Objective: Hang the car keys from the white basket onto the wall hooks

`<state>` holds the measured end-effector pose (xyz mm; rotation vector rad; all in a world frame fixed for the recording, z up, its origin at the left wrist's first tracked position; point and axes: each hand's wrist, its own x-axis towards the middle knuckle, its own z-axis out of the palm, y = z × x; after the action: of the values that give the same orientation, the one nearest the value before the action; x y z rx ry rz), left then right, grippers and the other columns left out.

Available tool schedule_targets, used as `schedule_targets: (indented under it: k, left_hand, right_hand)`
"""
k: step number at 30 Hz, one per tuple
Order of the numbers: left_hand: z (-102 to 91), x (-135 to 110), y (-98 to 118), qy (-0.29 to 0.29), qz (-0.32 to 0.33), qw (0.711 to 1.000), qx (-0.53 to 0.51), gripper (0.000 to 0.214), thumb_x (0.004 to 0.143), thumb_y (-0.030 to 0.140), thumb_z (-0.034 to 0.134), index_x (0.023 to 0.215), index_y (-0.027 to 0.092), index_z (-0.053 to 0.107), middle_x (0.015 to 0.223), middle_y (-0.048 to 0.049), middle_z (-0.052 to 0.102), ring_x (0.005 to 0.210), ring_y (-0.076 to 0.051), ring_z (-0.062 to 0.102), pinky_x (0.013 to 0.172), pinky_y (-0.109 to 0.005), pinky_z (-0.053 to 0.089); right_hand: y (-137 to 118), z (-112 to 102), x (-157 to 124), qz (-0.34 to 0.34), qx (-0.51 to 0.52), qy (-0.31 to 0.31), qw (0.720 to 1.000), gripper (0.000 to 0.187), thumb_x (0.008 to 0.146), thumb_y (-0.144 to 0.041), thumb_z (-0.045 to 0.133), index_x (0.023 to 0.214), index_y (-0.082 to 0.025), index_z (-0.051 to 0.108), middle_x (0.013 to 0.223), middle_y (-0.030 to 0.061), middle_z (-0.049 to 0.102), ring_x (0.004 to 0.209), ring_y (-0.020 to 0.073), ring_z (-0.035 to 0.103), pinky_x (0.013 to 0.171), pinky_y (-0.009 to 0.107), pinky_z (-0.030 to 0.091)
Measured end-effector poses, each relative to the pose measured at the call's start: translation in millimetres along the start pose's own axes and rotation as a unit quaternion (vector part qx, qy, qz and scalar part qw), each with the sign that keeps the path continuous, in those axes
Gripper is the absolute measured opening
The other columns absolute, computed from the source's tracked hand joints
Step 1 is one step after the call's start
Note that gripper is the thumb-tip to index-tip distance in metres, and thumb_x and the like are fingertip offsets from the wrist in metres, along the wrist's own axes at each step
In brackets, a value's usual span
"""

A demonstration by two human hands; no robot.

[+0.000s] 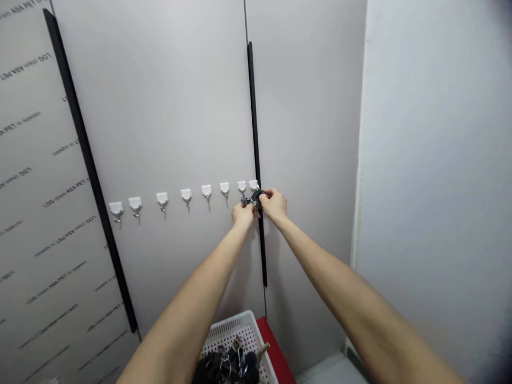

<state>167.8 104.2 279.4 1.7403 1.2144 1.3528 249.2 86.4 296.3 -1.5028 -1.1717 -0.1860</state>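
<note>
Black-fob key set [255, 196] sits right below last white adhesive hook [253, 185], approx touching, between both hands. L hand [242, 214] grip closed on metal end of set, R hand [274, 206] grip closed on fob; fingers partly hide contact. Other hooks [207, 191] run left of last hook. White basket [236, 326] w/ more keys [224, 365] well below it.

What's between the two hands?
In the head view, a black key fob with a small metal key sits between the left hand and the right hand.
</note>
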Motion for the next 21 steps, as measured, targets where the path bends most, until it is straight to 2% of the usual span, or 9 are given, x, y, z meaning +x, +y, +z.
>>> schedule_targets:
  k: [4, 7, 10, 12, 15, 18, 21]
  left_hand:
    - [-22.3, 4.8, 21.1, 0.034, -0.015, 0.996, -0.084, 0.02, 0.065, 0.021, 0.036, 0.074, 0.011, 0.051, 0.067, -0.0037, 0.057, 0.047, -0.005, 0.051, 0.041, -0.014, 0.035]
    - [-40.0, 10.5, 35.8, 0.061, 0.002, 0.994, -0.088, 0.015, 0.063, 0.02, 0.039, 0.067, 0.011, 0.051, 0.06, -0.0015, 0.054, 0.042, -0.004, 0.048, 0.04, -0.014, 0.034]
    - [-50.3, 15.3, 50.0, 0.062, 0.033, 0.995, -0.07, 0.013, 0.061, 0.018, 0.039, 0.064, 0.012, 0.05, 0.056, 0.0001, 0.051, 0.039, -0.003, 0.045, 0.041, -0.014, 0.034]
    - [-52.3, 16.3, 58.0, 0.047, 0.052, 0.996, -0.062, 0.013, 0.061, 0.017, 0.039, 0.064, 0.012, 0.05, 0.054, 0.0007, 0.05, 0.038, -0.003, 0.044, 0.041, -0.015, 0.034]
    - [-50.7, 13.4, 64.4, 0.023, 0.076, 0.996, -0.037, 0.013, 0.06, 0.017, 0.039, 0.065, 0.012, 0.05, 0.054, 0.0009, 0.05, 0.039, -0.004, 0.044, 0.042, -0.016, 0.034]
    - [-50.2, 7.2, 62.9, -0.001, 0.085, 0.996, -0.004, 0.013, 0.06, 0.016, 0.039, 0.065, 0.012, 0.051, 0.054, 0.0008, 0.051, 0.042, -0.005, 0.046, 0.045, -0.016, 0.035]
    - [-56.2, -0.6, 56.4, -0.014, 0.079, 0.997, 0.012, 0.013, 0.061, 0.017, 0.04, 0.064, 0.012, 0.051, 0.056, 0.0003, 0.052, 0.044, -0.005, 0.047, 0.047, -0.016, 0.036]
  right_hand:
    - [-14.8, -9.6, 10.3, -0.024, -0.014, -0.018, 0.999, 0.022, 0.058, -0.027, 0.04, 0.069, -0.017, 0.056, 0.063, 0.0025, 0.058, 0.062, 0.0125, 0.051, 0.056, 0.021, 0.036]
    - [-19.3, -19.1, 15.8, -0.019, -0.033, -0.095, 0.995, 0.018, 0.056, -0.027, 0.042, 0.059, -0.015, 0.056, 0.052, 0.0023, 0.056, 0.053, 0.0114, 0.049, 0.049, 0.02, 0.035]
    - [-20.2, -28.2, 22.7, -0.015, -0.056, -0.173, 0.983, 0.016, 0.053, -0.027, 0.045, 0.052, -0.013, 0.054, 0.046, 0.0024, 0.052, 0.045, 0.0096, 0.046, 0.043, 0.019, 0.033]
    - [-22.6, -32.6, 28.4, -0.023, -0.062, -0.182, 0.981, 0.016, 0.053, -0.027, 0.045, 0.051, -0.012, 0.053, 0.045, 0.0027, 0.051, 0.043, 0.0088, 0.045, 0.042, 0.019, 0.032]
    - [-31.7, -37.0, 35.6, -0.045, -0.072, -0.161, 0.983, 0.016, 0.053, -0.025, 0.044, 0.052, -0.012, 0.053, 0.046, 0.0028, 0.051, 0.043, 0.0084, 0.044, 0.041, 0.019, 0.031]
    - [-44.2, -39.4, 38.5, -0.066, -0.087, -0.152, 0.982, 0.015, 0.054, -0.022, 0.043, 0.054, -0.012, 0.055, 0.046, 0.0017, 0.049, 0.042, 0.0077, 0.041, 0.041, 0.019, 0.03]
    - [-54.4, -39.3, 35.1, -0.092, -0.094, -0.182, 0.974, 0.016, 0.054, -0.02, 0.043, 0.058, -0.011, 0.055, 0.045, 0.0004, 0.048, 0.04, 0.0064, 0.039, 0.039, 0.019, 0.029]
